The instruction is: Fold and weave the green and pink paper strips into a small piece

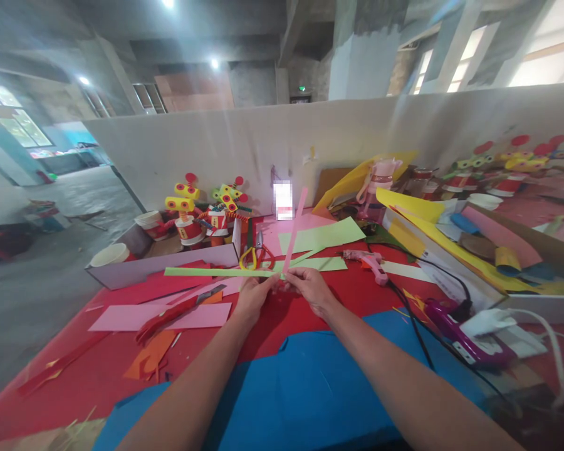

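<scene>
Both hands meet over the red tabletop [305, 300], pinching paper strips where they cross. My left hand [254, 294] is closed on a light green paper strip [211, 272] that reaches out to the left. My right hand [308, 288] is closed at the same joint, by the foot of a pink paper strip [296, 232] that stands up and leans slightly right. Another green length slants away to the upper right from the joint. Fingertips hide how the strips overlap. Just beyond lie scissors [258, 254] and green paper sheets [324, 237].
A pink glue gun [369, 263] lies right, its cord running to a purple power strip [470, 335]. Left stands a box [169, 266] with paper-cup figures [188, 219]. Red-handled scissors [178, 313] rest on pink paper [117, 318]. Blue sheets [319, 382] lie in front.
</scene>
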Available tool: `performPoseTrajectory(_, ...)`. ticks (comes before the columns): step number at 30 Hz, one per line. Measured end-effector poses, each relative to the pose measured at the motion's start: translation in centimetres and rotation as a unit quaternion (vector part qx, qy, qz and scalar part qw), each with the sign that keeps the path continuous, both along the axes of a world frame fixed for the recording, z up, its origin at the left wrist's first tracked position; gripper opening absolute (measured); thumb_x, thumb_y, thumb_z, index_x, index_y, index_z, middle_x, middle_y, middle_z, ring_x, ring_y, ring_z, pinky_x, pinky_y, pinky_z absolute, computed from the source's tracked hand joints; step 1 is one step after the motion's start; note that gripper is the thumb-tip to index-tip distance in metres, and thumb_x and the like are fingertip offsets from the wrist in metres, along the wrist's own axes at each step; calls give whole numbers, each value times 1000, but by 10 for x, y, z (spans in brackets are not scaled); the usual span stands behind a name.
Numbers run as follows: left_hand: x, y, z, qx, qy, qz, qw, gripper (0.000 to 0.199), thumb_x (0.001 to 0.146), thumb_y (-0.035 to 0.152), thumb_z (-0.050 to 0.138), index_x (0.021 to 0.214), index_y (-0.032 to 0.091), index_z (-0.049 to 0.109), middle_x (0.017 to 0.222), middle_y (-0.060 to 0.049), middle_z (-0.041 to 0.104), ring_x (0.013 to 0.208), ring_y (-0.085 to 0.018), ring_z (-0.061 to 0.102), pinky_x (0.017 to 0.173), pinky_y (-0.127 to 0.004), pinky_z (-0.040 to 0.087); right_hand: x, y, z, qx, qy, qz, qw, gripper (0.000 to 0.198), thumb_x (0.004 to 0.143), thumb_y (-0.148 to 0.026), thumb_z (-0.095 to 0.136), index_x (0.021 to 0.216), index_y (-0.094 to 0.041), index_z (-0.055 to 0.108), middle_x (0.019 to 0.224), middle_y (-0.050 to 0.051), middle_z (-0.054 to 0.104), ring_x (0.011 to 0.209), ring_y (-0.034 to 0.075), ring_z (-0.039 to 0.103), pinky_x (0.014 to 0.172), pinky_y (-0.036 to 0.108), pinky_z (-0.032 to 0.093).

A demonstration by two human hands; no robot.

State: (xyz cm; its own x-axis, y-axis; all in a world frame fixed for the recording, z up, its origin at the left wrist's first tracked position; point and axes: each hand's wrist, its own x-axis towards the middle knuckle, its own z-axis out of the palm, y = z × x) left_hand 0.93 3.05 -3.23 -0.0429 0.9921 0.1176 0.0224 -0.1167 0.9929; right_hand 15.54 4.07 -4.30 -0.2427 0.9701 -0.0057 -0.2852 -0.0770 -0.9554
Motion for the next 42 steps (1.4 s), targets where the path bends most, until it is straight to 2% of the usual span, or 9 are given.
performPoseTrajectory(4, 0, 0, -2, -13, -9, 11, 1000, 26, 64, 37, 77, 61, 15, 63, 54, 0, 59, 52, -13, 51, 54, -25, 41, 0, -1, 1, 8, -7, -6, 1000, 36, 57, -50, 79, 68, -17, 69, 62, -2, 64, 60, 14, 60, 70, 30, 52)
performPoseTrajectory(8, -1, 0, -5, -11, -5, 13, 1000, 27, 65, 37, 76, 58, 15, 62, 53, -1, 59, 52, -13, 52, 54, -24, 40, 0, -1, 0, 22, -39, -15, 999, 35, 58, -50, 78, 67, -17, 70, 60, 0, 64, 58, 14, 60, 62, 28, 50)
performPoseTrajectory(13, -3, 2, -4, -21, -31, -12, 999, 36, 69, 42, 74, 51, 14, 59, 50, -2, 57, 50, -11, 50, 53, -25, 39, 2, 0, 0, -33, -11, -11, 999, 38, 52, -49, 83, 68, -16, 70, 58, 0, 65, 56, 14, 61, 59, 27, 51)
performPoseTrajectory(15, -3, 3, -1, -17, -65, -18, 998, 37, 70, 45, 74, 54, 14, 60, 50, -1, 56, 49, -10, 49, 51, -24, 39, 2, 0, 1, -52, 16, -20, 998, 41, 50, -49, 84, 70, -16, 70, 59, 0, 66, 57, 14, 63, 62, 28, 53)
performPoseTrajectory(18, -2, 2, 1, -18, -95, -33, 995, 33, 68, 45, 77, 68, 15, 63, 54, 1, 57, 48, -9, 48, 50, -22, 40, 0, -1, 2, -38, 60, -42, 997, 43, 51, -50, 85, 70, -16, 67, 62, 0, 67, 59, 13, 64, 67, 29, 55)
performPoseTrajectory(22, 2, 0, 0, -20, -60, -54, 997, 34, 64, 42, 81, 74, 14, 66, 61, 0, 63, 52, -9, 52, 53, -21, 42, -4, -2, 2, -30, 87, -51, 994, 46, 48, -49, 87, 69, -17, 62, 63, 1, 68, 59, 15, 65, 69, 33, 57)
performPoseTrajectory(27, 0, 0, -3, -18, -10, -6, 1000, 33, 65, 44, 78, 66, 14, 64, 54, 1, 59, 48, -8, 48, 48, -20, 39, -3, -1, 0, -44, 21, -50, 998, 42, 50, -48, 86, 70, -15, 67, 61, 3, 69, 55, 16, 65, 63, 32, 55)
performPoseTrajectory(36, 1, -2, 3, 2, -17, 23, 1000, 30, 65, 41, 76, 60, 14, 64, 51, 1, 56, 49, -9, 47, 49, -21, 38, -1, 0, 0, 27, -49, -53, 997, 35, 61, -48, 78, 68, -15, 72, 61, 5, 69, 60, 18, 63, 63, 30, 49)
performPoseTrajectory(42, -2, -1, 4, -7, -47, 17, 999, 25, 61, 35, 77, 55, 15, 64, 49, 0, 55, 47, -9, 46, 49, -22, 36, -3, 1, -1, -51, 83, -31, 995, 44, 46, -46, 87, 70, -14, 70, 67, 3, 69, 61, 14, 63, 74, 34, 53)
